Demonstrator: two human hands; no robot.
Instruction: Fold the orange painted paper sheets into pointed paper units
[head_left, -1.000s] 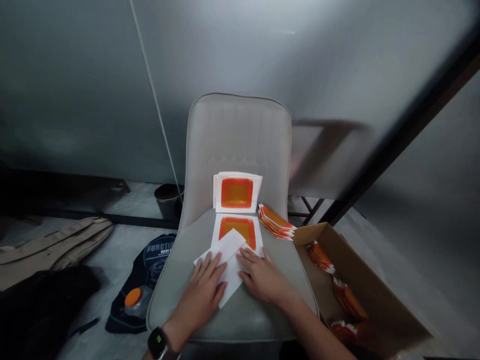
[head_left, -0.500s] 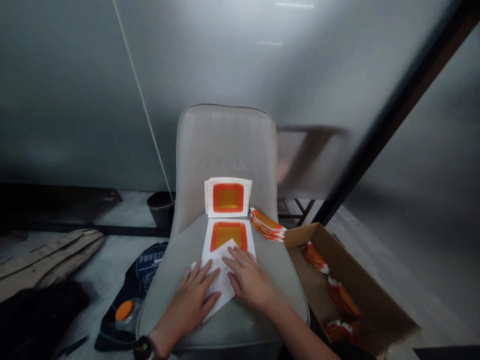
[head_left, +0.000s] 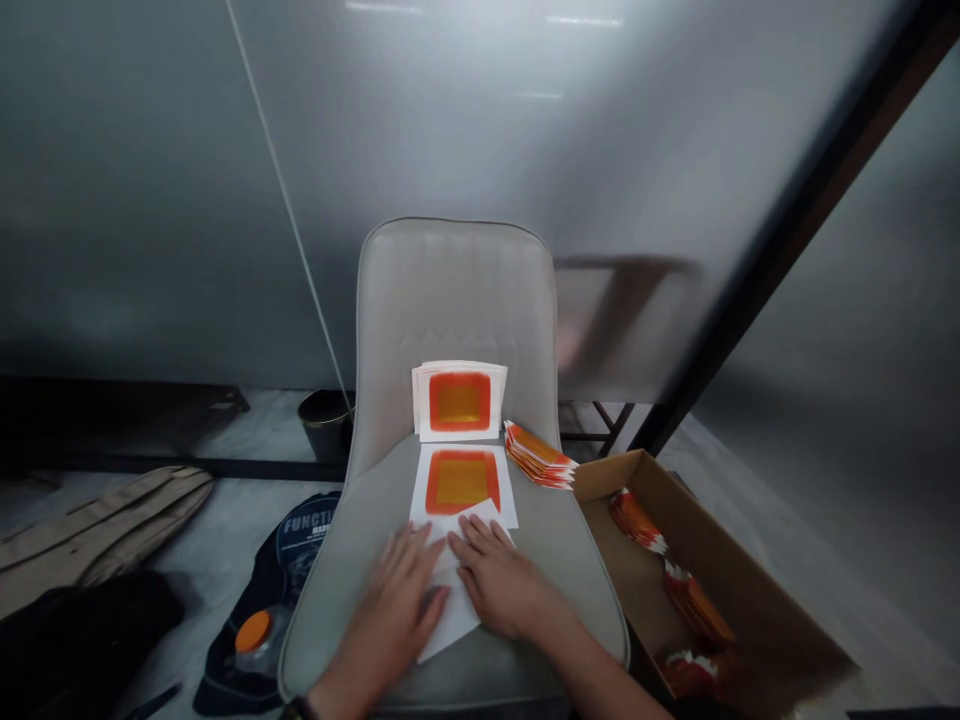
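Both my hands lie flat on a folded white paper sheet (head_left: pixel 454 630) at the front of a grey upholstered chair seat (head_left: pixel 360 610). My left hand (head_left: pixel 394 610) presses its left part, and my right hand (head_left: pixel 502 585) is close beside it with fingers spread. Behind them, a white sheet printed with an orange-bordered gold square (head_left: pixel 461 480) lies on the seat, its lower edge under the folded paper. A stack of similar printed sheets (head_left: pixel 459 402) leans against the backrest. A pile of folded orange-and-white packets (head_left: pixel 538 456) sits at the seat's right edge.
An open cardboard box (head_left: pixel 720 570) with orange packets (head_left: pixel 694 605) stands right of the chair. On the floor at left are a dark printed garment (head_left: pixel 300 545), an orange-capped bottle (head_left: pixel 253 632), a beige padded bag (head_left: pixel 97 530) and a black bucket (head_left: pixel 326 425).
The white paper has gone from a raised, loose fold over the orange square to a flatter fold nearer me. My hands have drawn closer together on it, and the view has shifted slightly.
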